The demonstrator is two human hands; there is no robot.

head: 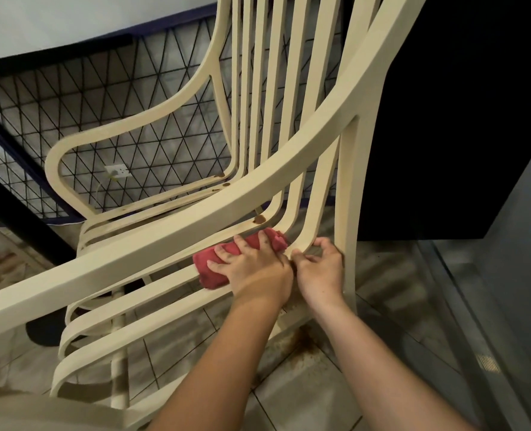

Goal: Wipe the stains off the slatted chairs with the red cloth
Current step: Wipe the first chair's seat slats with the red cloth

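A cream slatted chair (171, 231) fills the view, its near armrest crossing from lower left to upper right. My left hand (251, 265) reaches under that armrest and presses the folded red cloth (209, 272) onto the seat slats where they curve up into the back, its fingers spread over the cloth. My right hand (318, 269) grips the outermost slat beside the rear upright, fingers curled round it. A brown stain (259, 219) sits on a slat just above the cloth. More brown spots (225, 184) mark the far slats at the bend.
Tiled floor (289, 384) lies under the chair, with brown splatter (301, 340) near the rear leg. A black wire-mesh panel (102, 98) stands behind the chair. A dark panel (460, 119) rises at the right. A wall outlet (118, 172) shows through the mesh.
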